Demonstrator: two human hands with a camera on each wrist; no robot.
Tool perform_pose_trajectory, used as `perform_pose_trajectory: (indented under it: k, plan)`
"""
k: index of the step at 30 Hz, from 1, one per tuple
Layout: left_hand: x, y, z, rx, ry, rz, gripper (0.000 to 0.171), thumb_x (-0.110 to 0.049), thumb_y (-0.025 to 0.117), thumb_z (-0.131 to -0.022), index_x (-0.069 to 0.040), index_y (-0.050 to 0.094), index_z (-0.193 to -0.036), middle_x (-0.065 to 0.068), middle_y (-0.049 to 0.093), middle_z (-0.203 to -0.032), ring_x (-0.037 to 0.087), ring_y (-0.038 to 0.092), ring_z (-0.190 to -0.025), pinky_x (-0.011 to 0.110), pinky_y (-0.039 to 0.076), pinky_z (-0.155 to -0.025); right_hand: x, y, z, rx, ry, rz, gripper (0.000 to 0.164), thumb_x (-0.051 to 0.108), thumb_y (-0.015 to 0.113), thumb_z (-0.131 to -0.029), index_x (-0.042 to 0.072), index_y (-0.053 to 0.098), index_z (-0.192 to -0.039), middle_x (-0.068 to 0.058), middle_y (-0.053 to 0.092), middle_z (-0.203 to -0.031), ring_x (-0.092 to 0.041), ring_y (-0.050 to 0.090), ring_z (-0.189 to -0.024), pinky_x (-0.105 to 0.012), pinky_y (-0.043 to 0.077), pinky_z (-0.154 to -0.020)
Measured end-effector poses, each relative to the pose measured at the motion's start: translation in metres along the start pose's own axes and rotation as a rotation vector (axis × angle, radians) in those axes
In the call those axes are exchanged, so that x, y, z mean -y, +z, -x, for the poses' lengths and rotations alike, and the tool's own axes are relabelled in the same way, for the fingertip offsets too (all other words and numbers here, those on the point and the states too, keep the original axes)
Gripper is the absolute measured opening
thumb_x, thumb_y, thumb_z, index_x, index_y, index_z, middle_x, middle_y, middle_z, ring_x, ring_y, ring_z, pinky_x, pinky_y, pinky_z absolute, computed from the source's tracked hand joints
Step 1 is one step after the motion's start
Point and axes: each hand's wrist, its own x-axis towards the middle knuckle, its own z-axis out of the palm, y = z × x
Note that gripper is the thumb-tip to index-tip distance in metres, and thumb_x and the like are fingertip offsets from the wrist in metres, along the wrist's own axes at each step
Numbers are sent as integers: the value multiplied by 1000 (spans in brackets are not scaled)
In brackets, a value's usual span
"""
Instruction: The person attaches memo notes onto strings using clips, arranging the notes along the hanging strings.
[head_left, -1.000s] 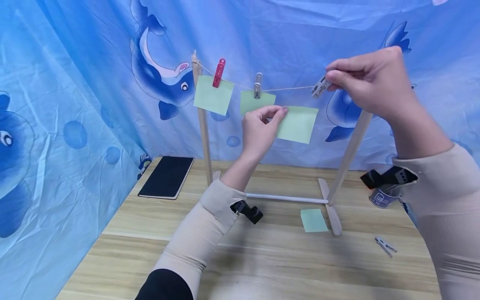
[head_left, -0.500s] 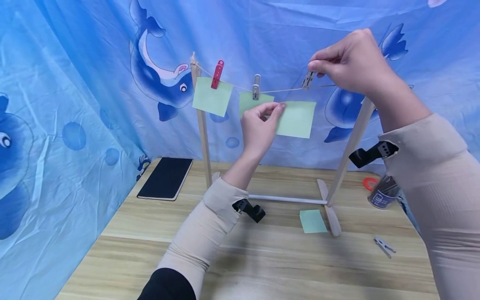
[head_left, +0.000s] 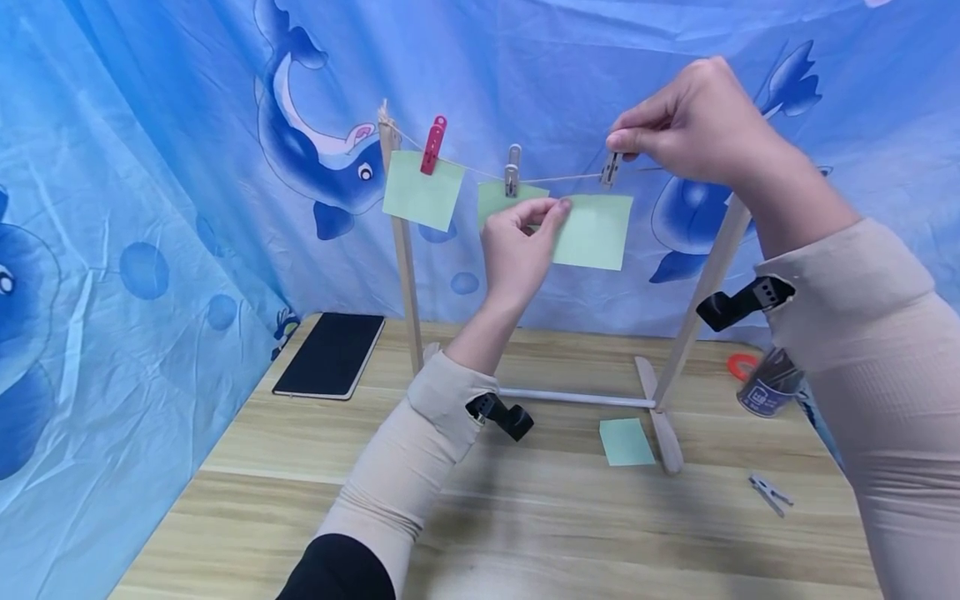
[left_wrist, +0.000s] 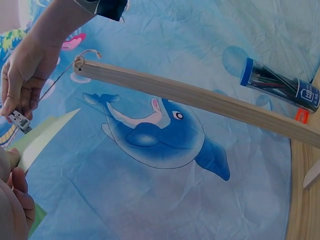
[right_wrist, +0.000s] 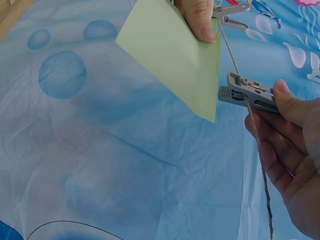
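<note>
Your left hand [head_left: 521,250] pinched a green note [head_left: 592,233] near its upper left corner, holding it just below the string [head_left: 562,178]. Your right hand [head_left: 690,133] gripped a grey clip [head_left: 610,169] between thumb and fingers, its jaws at the string, near the green note but apart from it. To the left, a red clip [head_left: 432,145] fastened one note [head_left: 423,192] and the middle clip [head_left: 512,171] a second note [head_left: 491,200]. On the table [head_left: 570,533] lay a loose note [head_left: 627,442].

The held note [head_left: 594,233] looks matt paper, the held clothespin [right_wrist: 260,93] plastic.
</note>
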Motion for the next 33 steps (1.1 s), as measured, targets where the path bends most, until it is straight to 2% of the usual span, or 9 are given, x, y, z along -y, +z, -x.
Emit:
perform_pose_trajectory:
  k: [10, 13, 19, 25, 27, 30, 33]
  plan:
    - [-3, 2, -3, -13, 11, 0, 20, -25, 77, -92, -6, 80, -99, 1, 75, -84, 10, 64, -73, 22, 50, -60, 1, 3, -3, 20, -37, -18, 21, 21, 69, -98, 6, 79, -107, -15, 77, -96, 21, 53, -67, -8, 43, -56]
    - [-4, 3, -4, -22, 9, 0, 20, -25, 78, -92, -7, 80, -98, 1, 75, -83, 10, 64, -72, 22, 49, -59, 2, 3, -3, 29, -38, -16, 22, 22, 68, -98, 5, 79, -107, -14, 77, -96, 19, 54, -68, -8, 45, -57]
    - [-5, 5, -4, -28, -6, 9, 20, -25, 78, -92, -7, 80, -99, 1, 75, -84, 9, 63, -71, 21, 48, -59, 1, 4, -3, 70, -26, -1, 23, 24, 68, -98, 6, 79, -107, -14, 77, -95, 12, 56, -67, -14, 41, -51]
    - [-6, 7, -3, -31, -8, 22, 21, -26, 77, -92, -7, 80, -99, 1, 75, -84, 9, 61, -69, 21, 47, -57, -1, 5, -4, 95, -9, -7, 24, 24, 69, -98, 6, 79, -109, -15, 77, -99, 12, 56, -68, -11, 42, -54]
    - [-5, 7, -3, -32, -11, 24, 21, -27, 77, -92, -7, 80, -99, 1, 75, -84, 9, 62, -69, 21, 47, -58, -1, 5, -4, 103, -7, -5, 24, 25, 68, -98, 7, 79, -109, -14, 77, -99, 8, 60, -70, -10, 43, -56]
    - [-4, 8, -2, -33, -23, 25, 21, -27, 77, -92, -7, 80, -99, 0, 75, -85, 8, 62, -71, 20, 48, -59, -2, 4, -3, 129, -12, -14, 26, 26, 68, -98, 6, 78, -112, -14, 76, -101, -6, 67, -77, -7, 45, -61]
    - [-3, 9, 0, -37, -36, 28, 21, -27, 77, -92, -8, 80, -99, 0, 75, -84, 8, 62, -71, 20, 47, -59, -3, 3, -2, 162, -38, -28, 29, 26, 69, -98, 5, 77, -115, -13, 76, -101, -16, 69, -82, -7, 47, -66]
